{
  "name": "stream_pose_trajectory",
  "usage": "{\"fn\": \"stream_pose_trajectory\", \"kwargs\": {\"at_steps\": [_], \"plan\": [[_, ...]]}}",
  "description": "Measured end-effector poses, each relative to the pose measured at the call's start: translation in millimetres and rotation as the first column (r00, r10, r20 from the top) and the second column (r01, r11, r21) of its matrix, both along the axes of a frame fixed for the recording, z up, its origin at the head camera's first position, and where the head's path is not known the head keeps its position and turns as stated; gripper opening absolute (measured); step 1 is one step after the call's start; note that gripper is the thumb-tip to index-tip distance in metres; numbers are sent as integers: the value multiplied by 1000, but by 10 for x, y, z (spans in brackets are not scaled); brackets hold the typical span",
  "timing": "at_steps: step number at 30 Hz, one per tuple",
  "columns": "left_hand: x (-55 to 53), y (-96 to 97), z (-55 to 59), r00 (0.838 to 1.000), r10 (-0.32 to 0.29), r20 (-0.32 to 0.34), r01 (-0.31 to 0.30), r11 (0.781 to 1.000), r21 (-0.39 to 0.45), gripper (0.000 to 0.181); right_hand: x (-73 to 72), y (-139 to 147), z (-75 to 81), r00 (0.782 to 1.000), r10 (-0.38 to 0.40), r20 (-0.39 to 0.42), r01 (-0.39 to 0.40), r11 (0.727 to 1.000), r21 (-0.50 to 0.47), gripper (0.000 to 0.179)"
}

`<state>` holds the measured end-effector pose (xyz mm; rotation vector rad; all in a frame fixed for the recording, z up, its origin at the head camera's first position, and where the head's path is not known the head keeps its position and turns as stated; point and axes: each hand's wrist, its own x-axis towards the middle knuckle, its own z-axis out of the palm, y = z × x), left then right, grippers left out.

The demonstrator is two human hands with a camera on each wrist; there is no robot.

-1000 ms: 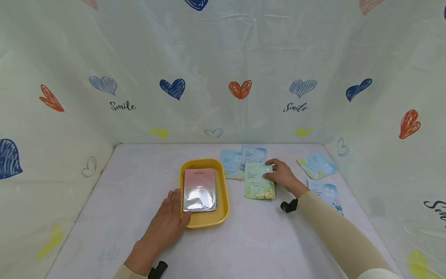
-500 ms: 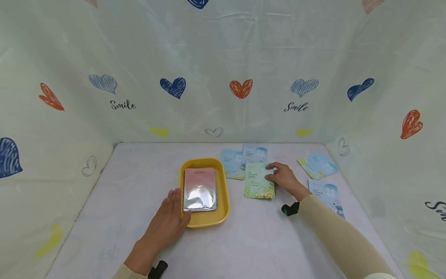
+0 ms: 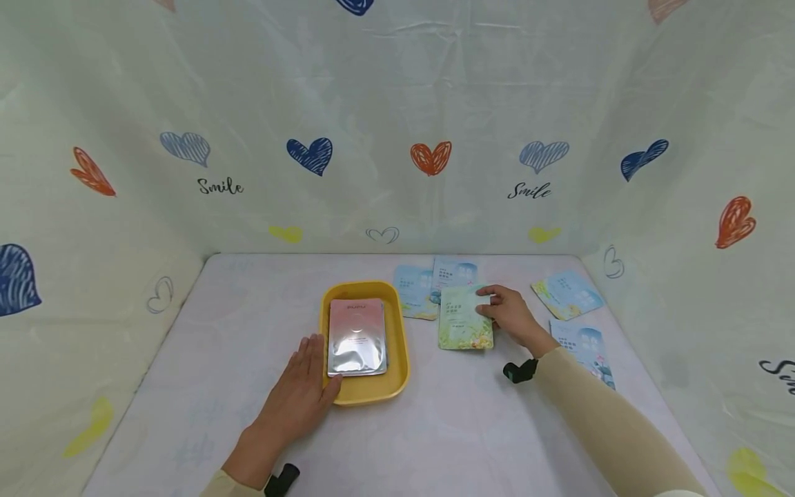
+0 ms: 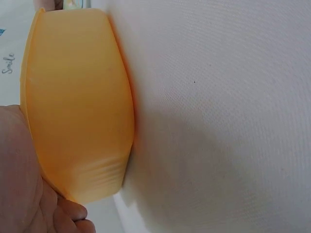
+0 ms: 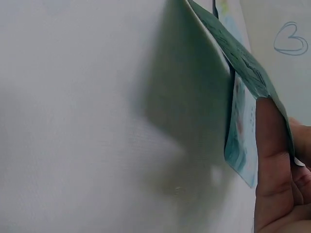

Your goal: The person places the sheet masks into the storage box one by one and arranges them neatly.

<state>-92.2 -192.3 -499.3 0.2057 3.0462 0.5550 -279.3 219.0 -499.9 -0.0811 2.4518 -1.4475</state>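
Note:
My right hand (image 3: 512,316) pinches the right edge of a green sheet mask packet (image 3: 461,317). In the right wrist view that packet (image 5: 233,51) is tilted, its near part raised off the table with a shadow beneath, fingers on both its faces. Straight-fingered, my left hand (image 3: 298,393) rests along the left rim of a yellow tray (image 3: 373,391). From the left wrist, the tray's side wall (image 4: 80,97) shows beside the palm. Inside the tray lie pink-and-silver mask packets (image 3: 357,338), apparently stacked.
Behind the green packet, two light blue packets (image 3: 415,290) (image 3: 453,273) overlap on the white table (image 3: 435,442). Farther right lie a blue-and-yellow packet (image 3: 566,293) and another blue packet (image 3: 584,348), partly under the right forearm. A heart-printed curtain (image 3: 366,90) surrounds the table.
The green packet has risen slightly and shifted a little right and away in my right hand's grip. My left hand and the tray have stayed put.

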Motion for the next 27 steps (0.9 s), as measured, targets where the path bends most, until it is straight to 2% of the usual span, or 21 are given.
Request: {"fn": "stream_pose_trajectory", "kwargs": {"at_steps": [8, 12, 20, 27], "plan": [[13, -14, 13, 999, -13, -37, 11, 999, -53, 84, -15, -12, 96, 999, -26, -26, 25, 999, -33, 38], [13, -19, 25, 999, -12, -29, 10, 998, -64, 85, -22, -39, 150, 999, -38, -37, 37, 998, -46, 39], [6, -17, 45, 1000, -13, -5, 13, 998, -63, 85, -24, -166, 317, 997, -45, -59, 40, 995, -91, 42], [-6, -16, 15, 1000, -13, -19, 12, 999, -45, 86, -34, -351, 453, 993, -76, -88, 63, 988, -142, 40]]}}
